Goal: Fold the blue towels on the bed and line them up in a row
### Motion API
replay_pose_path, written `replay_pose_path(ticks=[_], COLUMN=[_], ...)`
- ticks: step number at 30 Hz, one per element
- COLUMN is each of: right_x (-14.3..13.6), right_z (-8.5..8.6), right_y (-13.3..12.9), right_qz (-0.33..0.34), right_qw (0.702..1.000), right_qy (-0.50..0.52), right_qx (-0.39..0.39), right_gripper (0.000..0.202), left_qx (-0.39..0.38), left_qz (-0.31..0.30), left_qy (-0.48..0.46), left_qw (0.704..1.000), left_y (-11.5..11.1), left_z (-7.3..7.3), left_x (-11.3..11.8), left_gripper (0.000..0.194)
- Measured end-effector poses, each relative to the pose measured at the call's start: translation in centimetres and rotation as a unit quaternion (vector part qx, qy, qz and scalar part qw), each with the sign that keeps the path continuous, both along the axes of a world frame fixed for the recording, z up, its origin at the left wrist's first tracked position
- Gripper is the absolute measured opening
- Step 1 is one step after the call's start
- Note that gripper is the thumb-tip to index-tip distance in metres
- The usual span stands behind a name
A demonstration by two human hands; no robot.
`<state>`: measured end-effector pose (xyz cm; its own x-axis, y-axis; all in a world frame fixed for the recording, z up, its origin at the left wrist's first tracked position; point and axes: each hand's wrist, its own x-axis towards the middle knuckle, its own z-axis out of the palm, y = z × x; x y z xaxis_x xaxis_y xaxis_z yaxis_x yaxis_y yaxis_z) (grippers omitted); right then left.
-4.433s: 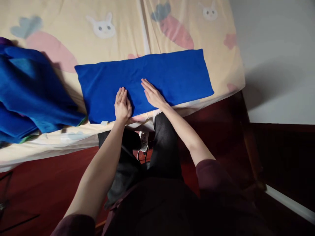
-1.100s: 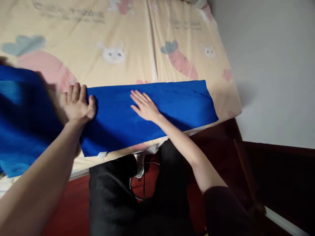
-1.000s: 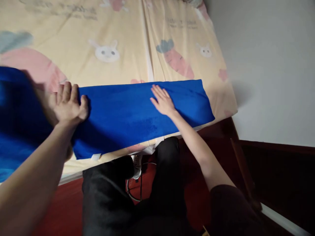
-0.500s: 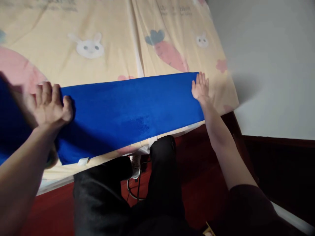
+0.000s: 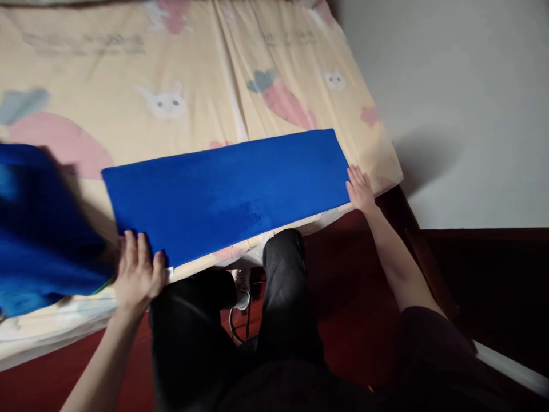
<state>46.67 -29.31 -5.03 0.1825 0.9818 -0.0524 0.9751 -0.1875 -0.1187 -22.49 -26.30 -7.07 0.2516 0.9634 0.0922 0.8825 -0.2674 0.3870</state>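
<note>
A blue cloth, folded into a long flat strip, lies along the near edge of the bed. My left hand rests on its near left corner, fingers spread and partly over the cloth. At the opposite end, my right hand lies flat with its fingertips against the right edge of the strip. A small white tag peeks out beside my left thumb. Left of the strip is a second, rumpled heap of blue cloth, apart from both hands.
Under the cloth is a cream bed sheet printed with rabbits and carrots. A pale wall rises on the right. Below the bed's edge are my dark-trousered legs, a dark red floor and a thin cable.
Both hands have slid toward me along the ends of the strip, the left one from its far left corner to the near one. The view has shifted slightly.
</note>
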Motion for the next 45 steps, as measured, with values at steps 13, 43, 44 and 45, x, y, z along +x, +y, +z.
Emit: replay_pose_path(ticks=[13, 43, 44, 45], right_x=[-13.1, -35.9, -35.8, -35.7], right_z=[6.3, 1.7, 1.6, 1.4], right_y=[-6.9, -6.6, -6.4, -6.2], right_qz=[-0.221, -0.332, -0.340, -0.346], right_qw=[0.903, 0.435, 0.428, 0.421], right_qy=[0.314, 0.828, 0.827, 0.827], right_qx=[0.193, 0.125, 0.130, 0.136], right_gripper=[0.058, 0.021, 0.021, 0.022], left_qx=[-0.093, -0.060, -0.040, -0.020], left_qz=[0.064, 0.117, 0.091, 0.061], left_qy=[-0.042, 0.043, 0.051, 0.055], left_qw=[0.993, 0.990, 0.994, 0.996], left_y=[-15.0, -18.7, -18.1, -17.2], left_z=[-0.6, 1.8, 2.3, 2.8], left_x=[-1.6, 0.8, 1.5, 2.3], left_gripper=[0.079, 0.074, 0.070, 0.067])
